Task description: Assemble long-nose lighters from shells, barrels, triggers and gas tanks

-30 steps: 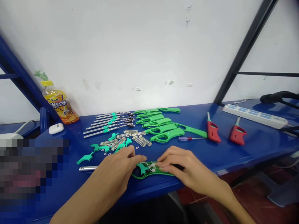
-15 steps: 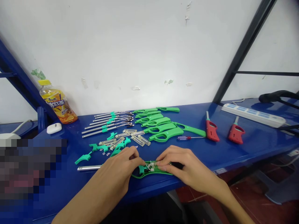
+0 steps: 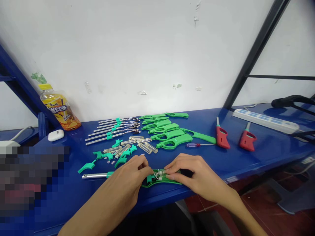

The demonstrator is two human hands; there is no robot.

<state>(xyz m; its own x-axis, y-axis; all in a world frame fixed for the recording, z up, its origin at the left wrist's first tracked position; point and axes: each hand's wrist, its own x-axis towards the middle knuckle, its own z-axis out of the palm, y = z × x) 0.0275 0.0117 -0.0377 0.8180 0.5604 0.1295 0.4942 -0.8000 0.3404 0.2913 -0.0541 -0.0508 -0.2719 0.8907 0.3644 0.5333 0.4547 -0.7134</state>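
Note:
An opened green lighter casing (image 3: 169, 182) lies in front of me near the table's edge, its inside facing up. White wires and small white fittings (image 3: 160, 174) show in it beside a teal trigger (image 3: 149, 179). A silver lighter tube (image 3: 94, 176) with a teal collar sticks out to the left, partly behind my wrist. My left hand (image 3: 135, 172) is closed, thumb and forefinger pinching the casing by the trigger. From the right, my right hand (image 3: 190, 168) grips the casing's handle end, fingertips pressed in beside the white fittings; what lies under them is mostly hidden.
Beyond my hands lie several silver tubes with wires (image 3: 105, 139), clear fuel tanks (image 3: 145, 147), teal triggers (image 3: 87, 166) and green casings (image 3: 174, 141). A screwdriver (image 3: 193, 145), two red lighters (image 3: 222, 137), a power strip (image 3: 265, 121), a drink bottle (image 3: 60, 109) and a white case (image 3: 56, 135) stand around.
My left wrist has shifted slightly right, uncovering the teal collar on the silver tube. Both hands keep their hold on the casing; the view has moved a little.

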